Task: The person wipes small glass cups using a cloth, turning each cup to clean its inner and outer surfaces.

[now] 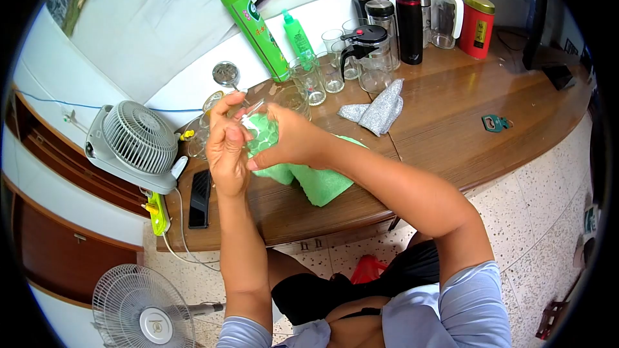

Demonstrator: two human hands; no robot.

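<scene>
A clear glass [257, 111] is held between both hands above the wooden table, with part of a green cloth [325, 183] pushed into it. My right hand [290, 135] wraps round the glass and the cloth, the rest of which hangs below and to the right. My left hand [229, 145] is at the glass's left side, its fingers bent around the rim. Behind the hands stand several empty-looking drinking glasses [314, 82]. Some glassware near my left hand is partly hidden by it.
Around the wooden table [438, 135] are a grey cloth [378, 111], a glass teapot [374, 64], a green spray can [258, 35], a black flask [409, 26], a red tin [476, 29], a bottle opener [496, 123], a phone [199, 200], a white fan [138, 138] and a power strip [158, 218].
</scene>
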